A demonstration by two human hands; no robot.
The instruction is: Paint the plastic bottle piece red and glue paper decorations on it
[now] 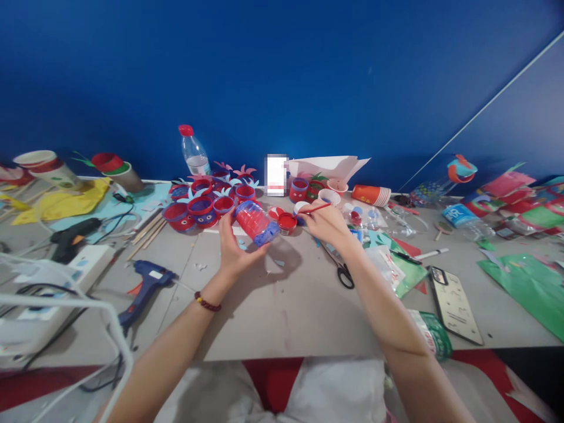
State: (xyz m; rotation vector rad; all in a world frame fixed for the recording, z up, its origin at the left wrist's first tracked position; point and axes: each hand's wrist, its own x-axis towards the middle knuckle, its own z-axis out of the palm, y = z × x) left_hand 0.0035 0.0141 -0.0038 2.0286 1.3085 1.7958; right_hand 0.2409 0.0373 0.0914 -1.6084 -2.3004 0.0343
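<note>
My left hand [238, 249] is wrapped round a plastic bottle piece [257, 222], painted red along most of its body and blue at the lower right end. It is held tilted above the table. A thin red paintbrush [318, 208] is pinched in my right hand [324, 223], its tip end near the paint pots. Just right of the bottle piece stands an open pot of red paint [288, 222]. Another small pot with a white rim [302, 207] is partly hidden behind my right fingers. Several painted cups with paper leaves and eyes [202, 211] stand left of the bottle piece.
A blue glue gun [147, 288] lies left of my forearm, near a white power strip [79, 282] with cables. Scissors [345, 276] and a phone [456, 305] lie on the right. A clear bottle with red cap [194, 154] stands by the blue wall.
</note>
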